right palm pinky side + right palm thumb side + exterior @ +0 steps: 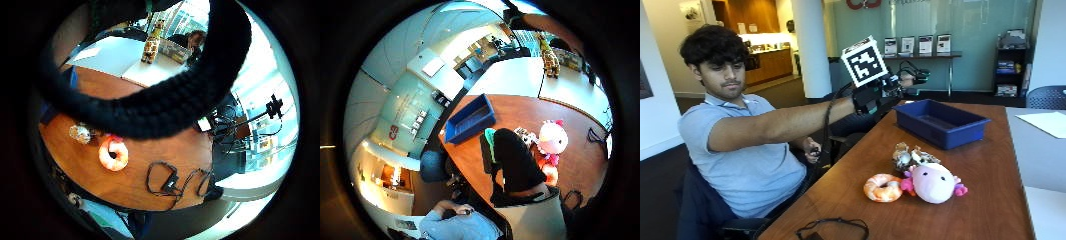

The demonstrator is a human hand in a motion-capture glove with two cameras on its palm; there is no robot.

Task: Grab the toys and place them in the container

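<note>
Outside view, gloved right hand (874,95) raised over the wooden table's (986,175) edge, fingers hard to make out, rectangular blue plastic bin (941,121) just beyond, plush pink toy (931,182), ring-shaped shrimp (883,187) and shiny crumpled toy (908,156) clustered mid-table.

The person sits at the near left side of the table with the right arm (783,125) stretched out forward and raised, the forearm bare and sloping upward toward the far end. The gloved right hand (874,95) is held up in the air above the table's left edge, touching nothing. One gloved finger (516,162) shows in the thumb side palm view, bent across the picture; whether the hand's fingers are spread or curled cannot be told.
</note>
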